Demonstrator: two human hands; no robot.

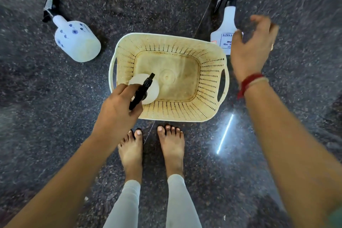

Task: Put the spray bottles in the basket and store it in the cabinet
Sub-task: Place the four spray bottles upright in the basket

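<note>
White plastic is what all three spray bottles are made of, and each has a black trigger top. Far to the left of the holding hand, the fat white bottle with little blue flowers (76, 40) lies on its side on the dark speckled stone floor (166, 2), well apart from everything else. Next comes the left hand (118, 108), closed tight around the black top of a small round white bottle (148, 87). That bottle hangs upright over the near left corner of the one cream plastic basket with rows of little holes (209, 72). The basket sits on the floor and looks stained brown inside. Two bare feet (151, 146) stand just below it. On the right, the right hand (253, 46) is blurred, with fingers spread open, holding nothing, over the tall thin white bottle with a paper label (226, 24). That bottle lies just beside the basket.
</note>
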